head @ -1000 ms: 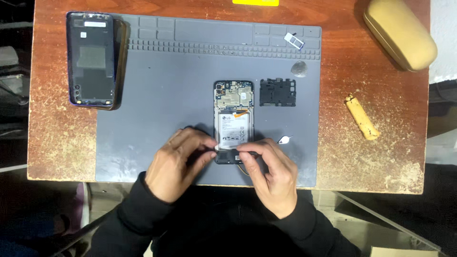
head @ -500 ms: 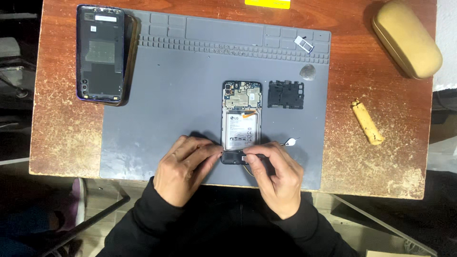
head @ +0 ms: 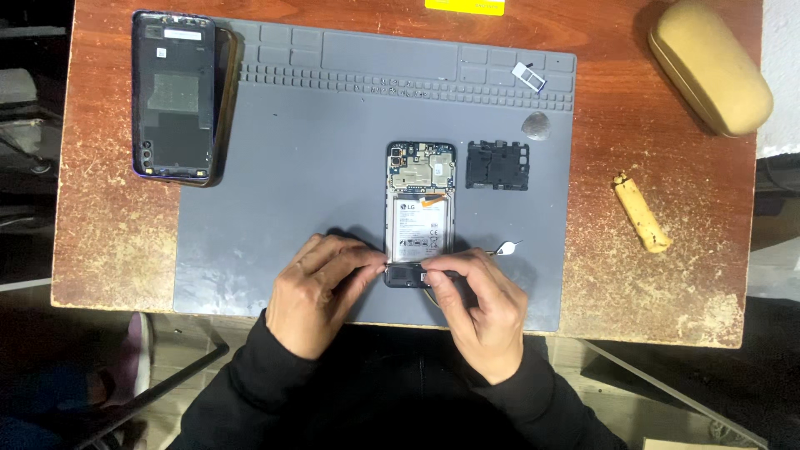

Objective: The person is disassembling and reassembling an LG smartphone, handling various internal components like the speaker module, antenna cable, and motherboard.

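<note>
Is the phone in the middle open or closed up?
Open. The phone lies with its back off, battery and circuit board showing.

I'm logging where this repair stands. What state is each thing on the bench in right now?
Phone: back off, board and battery exposed, flat on the mat.
Back cover: removed, inner side up, at the mat's far left corner.
Black inner plate: taken out, lying right of the phone.
Left hand: steadying the phone's bottom edge.
Right hand: fingertips pinched at the same edge.
Tan case: closed.
</note>
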